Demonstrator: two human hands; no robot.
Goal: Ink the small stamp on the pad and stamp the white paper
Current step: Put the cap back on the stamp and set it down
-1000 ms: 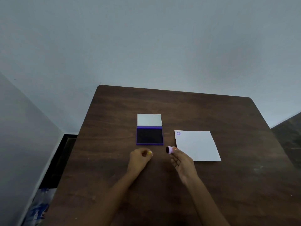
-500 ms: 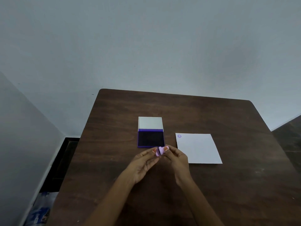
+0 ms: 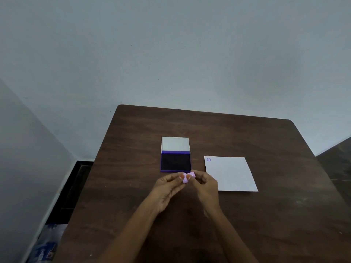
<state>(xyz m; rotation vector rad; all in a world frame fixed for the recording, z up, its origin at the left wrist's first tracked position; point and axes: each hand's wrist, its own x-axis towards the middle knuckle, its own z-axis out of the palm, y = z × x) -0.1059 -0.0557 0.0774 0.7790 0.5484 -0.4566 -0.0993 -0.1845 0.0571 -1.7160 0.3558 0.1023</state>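
A small lilac stamp (image 3: 188, 177) is pinched between the fingertips of my left hand (image 3: 168, 188) and my right hand (image 3: 206, 185), just in front of the ink pad. The ink pad (image 3: 175, 162) lies open on the table, with a dark inked surface in a purple case and its pale lid folded back. The white paper (image 3: 230, 174) lies flat to the right of the pad and carries one small purple print (image 3: 208, 159) near its far left corner.
Everything rests on a dark brown wooden table (image 3: 133, 168) pushed against a pale wall. A dark floor gap and some blue-and-white packaging (image 3: 45, 245) lie beyond the table's left edge.
My hands were apart, the right one holding the stamp alone. They have come together, and both now grip the stamp near the pad's front edge.
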